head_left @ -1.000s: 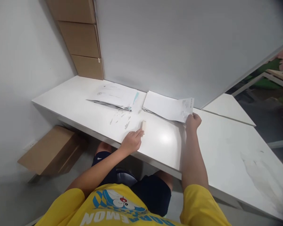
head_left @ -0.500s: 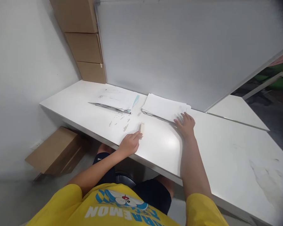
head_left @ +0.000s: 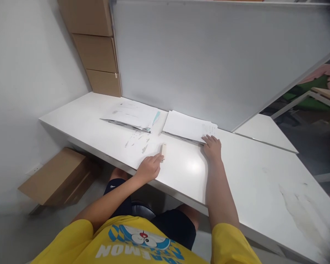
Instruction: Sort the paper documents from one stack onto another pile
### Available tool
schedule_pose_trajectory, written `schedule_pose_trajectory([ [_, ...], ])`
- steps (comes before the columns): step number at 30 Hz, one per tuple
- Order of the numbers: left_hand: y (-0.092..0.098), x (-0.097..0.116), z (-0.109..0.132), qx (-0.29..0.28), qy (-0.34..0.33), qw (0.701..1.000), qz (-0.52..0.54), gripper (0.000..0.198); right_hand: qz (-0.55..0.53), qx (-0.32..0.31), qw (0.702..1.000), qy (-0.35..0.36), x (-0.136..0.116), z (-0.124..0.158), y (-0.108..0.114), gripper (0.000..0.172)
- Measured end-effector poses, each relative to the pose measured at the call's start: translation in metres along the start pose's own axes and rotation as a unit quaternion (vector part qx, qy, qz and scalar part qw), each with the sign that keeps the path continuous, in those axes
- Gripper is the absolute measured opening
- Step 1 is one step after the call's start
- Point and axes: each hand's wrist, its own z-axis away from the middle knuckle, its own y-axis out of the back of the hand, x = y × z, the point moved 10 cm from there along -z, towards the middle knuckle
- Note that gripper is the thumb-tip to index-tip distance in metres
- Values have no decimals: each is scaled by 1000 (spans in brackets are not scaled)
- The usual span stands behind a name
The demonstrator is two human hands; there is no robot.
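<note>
A small cream stapler (head_left: pixel 164 149) lies lengthwise on the white table, near its front edge. My left hand (head_left: pixel 148 168) is closed at the stapler's near end, fingertips pinching it. Farther right, my right hand (head_left: pixel 212 148) rests at the near right corner of a stack of white paper (head_left: pixel 187 124). Its fingers lie over the top sheet, slightly apart, and the thumb is hard to make out. Faint print shows near that corner. To the left is a second paper stack (head_left: pixel 134 114), with marks on its top sheet and a light blue strip at its right side.
A grey-white panel (head_left: pixel 198 62) stands along the table's back. Cardboard boxes (head_left: pixel 96 55) are piled at the far left, and another box (head_left: pixel 55 176) is below the table. Worn patches (head_left: pixel 299 209) mark the tabletop (head_left: pixel 244 176). Part of another person shows at far right.
My right hand has drawn back slightly toward the near edge of the right stack. My left hand stays at the stapler. The view has shifted a little.
</note>
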Motion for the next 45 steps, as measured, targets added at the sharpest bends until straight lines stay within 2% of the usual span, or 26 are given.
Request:
schedule_pose_trajectory([
  [7, -4, -2, 1, 2, 6, 1000, 5, 48, -14, -41, 996, -75, 19, -1, -12, 54],
  [12, -4, -2, 1, -1, 12, 1000, 13, 47, -15, -83, 993, -78, 23, 1, -19, 75],
  [15, -6, -1, 1, -10, 13, 1000, 12, 46, -30, -86, 992, -82, 27, 1, -20, 79],
  [22, -10, -3, 1, -16, 19, 999, 22, 48, -58, -51, 995, -59, 28, 1, -13, 68],
  [28, -11, 1, 2, -22, 12, 999, 23, 46, -28, -109, 991, -77, 20, 3, -20, 66],
  [31, -16, -2, 5, -38, 32, 997, 53, 51, -32, -64, 995, -72, 12, 7, -8, 64],
  [33, -16, -27, 4, -33, 117, 987, 106, 55, -53, -24, 995, -84, 12, 16, 3, 65],
  [36, -3, -96, -3, 20, 285, 945, 160, 56, -93, 22, 988, -123, 15, 41, 15, 64],
  [38, 19, -136, -28, 64, 289, 947, 123, 52, -113, 46, 980, -158, 17, 60, 23, 65],
  [40, 34, -171, -60, 67, 256, 963, 47, 51, -113, 53, 972, -199, 18, 74, 28, 66],
  [42, 30, -204, -86, 13, 231, 973, -3, 60, -87, 28, 969, -231, 13, 81, 28, 67],
  [45, 9, -238, -98, -93, 214, 972, -40, 71, -36, -29, 967, -249, 1, 80, 24, 69],
])
